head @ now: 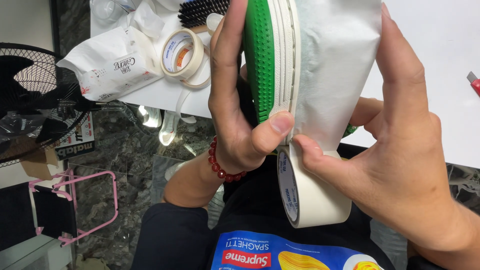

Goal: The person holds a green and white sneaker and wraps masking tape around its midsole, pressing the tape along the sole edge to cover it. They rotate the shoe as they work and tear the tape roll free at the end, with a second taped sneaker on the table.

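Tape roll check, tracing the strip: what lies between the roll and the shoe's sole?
In the head view, both thumbs, left thumb and right thumb, pinching the tape there.

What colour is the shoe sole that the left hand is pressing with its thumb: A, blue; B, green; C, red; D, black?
B. The left hand has its thumb on the edge of a shoe sole that is bright green with a studded tread, next to the shoe's white masking-taped side, while the right hand steadies the tape roll below.
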